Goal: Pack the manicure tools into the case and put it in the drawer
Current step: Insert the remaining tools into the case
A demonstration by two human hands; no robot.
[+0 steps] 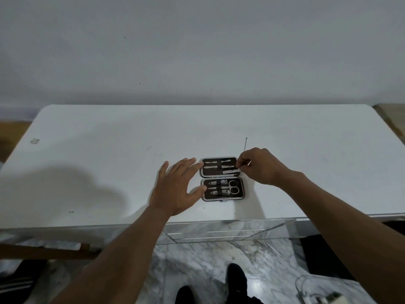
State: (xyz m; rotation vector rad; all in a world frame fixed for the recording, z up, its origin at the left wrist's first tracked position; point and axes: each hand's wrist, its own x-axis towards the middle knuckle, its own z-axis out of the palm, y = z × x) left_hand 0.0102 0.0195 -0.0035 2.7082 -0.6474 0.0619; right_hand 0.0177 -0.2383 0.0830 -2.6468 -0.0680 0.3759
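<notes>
A small dark manicure case [221, 180] lies open on the white table [109, 163]. Its far half holds slim metal tools, its near half scissors [232, 187] and clippers under elastic straps. My right hand [257, 165] pinches the end of a flat nail file [231, 171] at the far half's right edge. To the left of the case my left hand [175, 189] is spread flat, fingertips touching the case's left rim. A thin metal pick [245, 144] lies loose on the table beyond my right hand.
A clear acrylic drawer [230, 231] stands pulled out under the table's front edge. Below are a marble floor, my dark shoes [236, 279], and a white cable and charger [317, 297] at lower right. A wall runs behind the table.
</notes>
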